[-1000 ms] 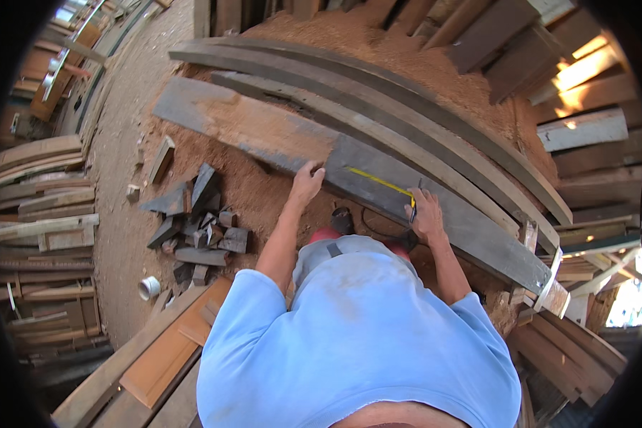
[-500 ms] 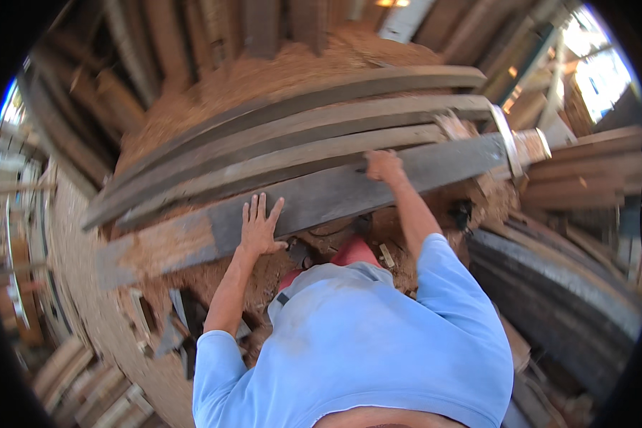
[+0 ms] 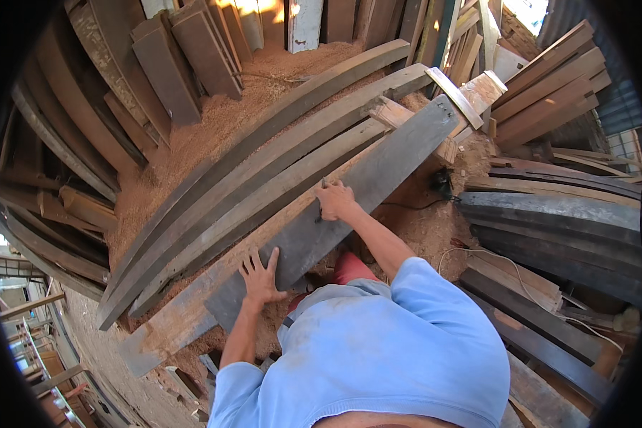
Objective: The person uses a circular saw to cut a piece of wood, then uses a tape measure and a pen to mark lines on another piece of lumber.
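Okay, what're the hands up to?

– Left hand is on the lower-left end of a long dark-grey wooden board, fingers spread. Right hand is curled mid-board, can't tell if it's pinching anything.

– And the board?

– Slantwise atop a longer brown sawdust-dusted plank, beside weathered timber beams.

You wear a light blue shirt with loose, short sleeves, a rounded neckline and brownish smudges; grey cloth and red cloth show beyond it, and your left hand and right hand are bare, like your forearms
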Demonstrator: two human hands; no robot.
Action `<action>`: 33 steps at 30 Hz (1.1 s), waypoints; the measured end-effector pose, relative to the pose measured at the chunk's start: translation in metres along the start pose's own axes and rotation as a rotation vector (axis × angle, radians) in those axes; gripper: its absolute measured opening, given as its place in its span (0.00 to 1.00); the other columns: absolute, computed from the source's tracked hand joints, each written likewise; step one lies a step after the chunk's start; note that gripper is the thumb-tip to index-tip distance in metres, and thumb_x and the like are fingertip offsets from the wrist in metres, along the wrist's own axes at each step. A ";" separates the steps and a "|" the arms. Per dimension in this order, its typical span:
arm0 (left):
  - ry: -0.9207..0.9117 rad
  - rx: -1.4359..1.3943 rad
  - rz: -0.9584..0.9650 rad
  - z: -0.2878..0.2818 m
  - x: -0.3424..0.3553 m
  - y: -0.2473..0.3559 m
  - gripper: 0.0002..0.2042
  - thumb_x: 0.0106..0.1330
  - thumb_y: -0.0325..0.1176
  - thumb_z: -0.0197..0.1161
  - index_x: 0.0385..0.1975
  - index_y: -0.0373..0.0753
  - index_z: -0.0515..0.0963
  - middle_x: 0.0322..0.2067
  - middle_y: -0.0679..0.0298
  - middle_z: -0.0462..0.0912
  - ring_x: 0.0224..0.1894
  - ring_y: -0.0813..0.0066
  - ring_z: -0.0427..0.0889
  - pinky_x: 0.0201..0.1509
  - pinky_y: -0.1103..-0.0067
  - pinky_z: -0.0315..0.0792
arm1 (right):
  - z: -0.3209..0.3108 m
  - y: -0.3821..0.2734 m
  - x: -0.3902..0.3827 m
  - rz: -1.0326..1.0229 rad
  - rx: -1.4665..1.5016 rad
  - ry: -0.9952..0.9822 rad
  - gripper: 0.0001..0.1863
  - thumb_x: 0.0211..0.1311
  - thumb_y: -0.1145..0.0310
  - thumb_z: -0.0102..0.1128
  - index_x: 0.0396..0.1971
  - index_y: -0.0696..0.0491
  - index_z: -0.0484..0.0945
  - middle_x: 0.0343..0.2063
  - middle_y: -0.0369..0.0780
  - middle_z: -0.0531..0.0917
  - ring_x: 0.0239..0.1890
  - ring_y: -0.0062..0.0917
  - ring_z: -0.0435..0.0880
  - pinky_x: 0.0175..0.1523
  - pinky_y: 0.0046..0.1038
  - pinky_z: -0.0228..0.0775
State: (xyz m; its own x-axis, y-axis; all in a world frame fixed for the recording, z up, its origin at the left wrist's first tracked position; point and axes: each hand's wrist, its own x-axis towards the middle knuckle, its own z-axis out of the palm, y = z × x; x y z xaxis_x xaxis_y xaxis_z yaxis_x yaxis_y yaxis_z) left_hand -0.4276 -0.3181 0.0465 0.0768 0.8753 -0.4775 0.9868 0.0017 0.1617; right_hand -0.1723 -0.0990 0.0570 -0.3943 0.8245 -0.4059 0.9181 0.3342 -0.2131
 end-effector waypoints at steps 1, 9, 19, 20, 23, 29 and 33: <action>-0.006 -0.010 0.006 0.001 0.000 0.003 0.69 0.30 0.53 0.86 0.81 0.65 0.51 0.77 0.37 0.47 0.77 0.25 0.47 0.77 0.35 0.42 | 0.002 0.012 -0.004 0.047 0.178 0.112 0.25 0.53 0.71 0.65 0.54 0.49 0.81 0.54 0.47 0.84 0.58 0.49 0.82 0.58 0.45 0.79; 0.013 -0.045 0.048 0.007 0.009 0.008 0.67 0.29 0.55 0.84 0.80 0.61 0.55 0.78 0.37 0.43 0.78 0.24 0.41 0.76 0.33 0.38 | 0.074 0.244 -0.033 0.790 1.012 1.069 0.26 0.62 0.61 0.71 0.54 0.64 0.80 0.47 0.51 0.87 0.46 0.37 0.87 0.55 0.37 0.79; -0.112 0.037 -0.026 0.017 0.004 -0.001 0.68 0.32 0.61 0.82 0.81 0.60 0.50 0.79 0.35 0.37 0.79 0.26 0.36 0.75 0.32 0.33 | 0.108 0.308 -0.009 0.762 1.827 0.508 0.46 0.55 0.37 0.79 0.59 0.63 0.79 0.45 0.42 0.86 0.44 0.27 0.84 0.50 0.37 0.79; -0.099 0.031 -0.018 0.017 0.004 -0.001 0.68 0.32 0.61 0.82 0.81 0.60 0.50 0.79 0.35 0.37 0.79 0.26 0.36 0.75 0.32 0.33 | 0.109 0.310 -0.009 0.717 1.914 0.479 0.46 0.54 0.38 0.80 0.60 0.60 0.78 0.46 0.39 0.86 0.42 0.28 0.85 0.51 0.37 0.80; -0.077 0.029 -0.023 0.016 0.000 -0.001 0.67 0.34 0.63 0.80 0.81 0.60 0.51 0.78 0.35 0.37 0.79 0.26 0.36 0.75 0.33 0.34 | 0.106 0.299 -0.010 0.683 2.007 0.532 0.42 0.55 0.42 0.80 0.59 0.60 0.79 0.46 0.40 0.87 0.41 0.29 0.86 0.51 0.38 0.82; -0.062 0.007 -0.015 0.019 0.002 -0.001 0.67 0.33 0.62 0.81 0.81 0.60 0.51 0.78 0.35 0.40 0.78 0.27 0.40 0.74 0.33 0.38 | 0.095 0.287 -0.010 0.598 2.145 0.600 0.35 0.61 0.52 0.77 0.60 0.61 0.78 0.49 0.43 0.88 0.47 0.34 0.89 0.57 0.40 0.82; -0.065 -0.042 0.058 0.000 0.005 -0.012 0.68 0.31 0.60 0.82 0.81 0.61 0.53 0.77 0.36 0.44 0.77 0.28 0.45 0.74 0.33 0.43 | 0.076 0.279 -0.030 0.822 1.903 0.687 0.34 0.57 0.52 0.81 0.52 0.64 0.81 0.44 0.43 0.88 0.40 0.31 0.89 0.48 0.36 0.84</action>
State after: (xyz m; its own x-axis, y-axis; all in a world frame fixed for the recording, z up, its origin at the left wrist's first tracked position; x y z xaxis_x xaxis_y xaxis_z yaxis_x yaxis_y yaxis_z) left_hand -0.4395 -0.3133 0.0422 0.1444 0.8413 -0.5209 0.9737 -0.0270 0.2262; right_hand 0.0925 -0.0651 -0.0584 0.4242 0.6409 -0.6398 -0.4697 -0.4483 -0.7605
